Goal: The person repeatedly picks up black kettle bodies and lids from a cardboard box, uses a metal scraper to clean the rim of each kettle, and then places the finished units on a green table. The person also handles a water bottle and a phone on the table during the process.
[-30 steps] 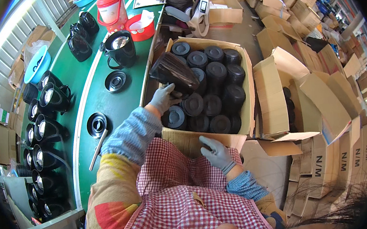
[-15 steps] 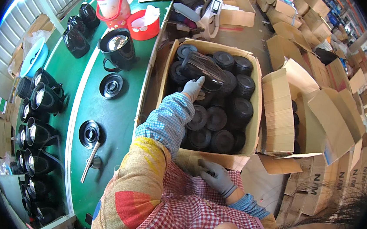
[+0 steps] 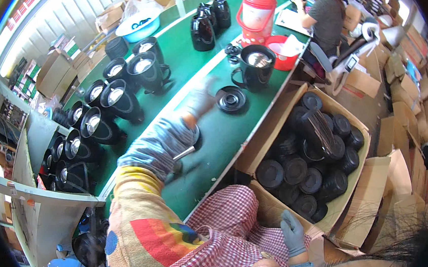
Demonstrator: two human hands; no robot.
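Note:
My left hand (image 3: 201,101), in a grey glove, is over the green table (image 3: 217,169), smeared by motion. Its fingers are too blurred to read. A round black lid (image 3: 231,100) lies just right of it. Mostly hidden under my left forearm are another dark round piece and a metal rod (image 3: 182,154). Past the lid stands a black jug (image 3: 256,68) with a handle and a shiny inside. My right hand (image 3: 292,228), also gloved, is low by my checked apron, near the carton's corner. Its fingers point upward, with nothing seen in them.
An open carton (image 3: 364,191) full of black lids is on my right, with a plastic-wrapped piece (image 3: 320,129) on top. Several black jugs (image 3: 119,98) line the table's left side. A red-and-white bucket (image 3: 257,15) and a red basin (image 3: 286,56) stand farther off, near a person (image 3: 328,16).
My left hand has left the wrapped black piece in the carton and swung left over the table. The view has turned left. My right hand stays low, its fingers now pointing up.

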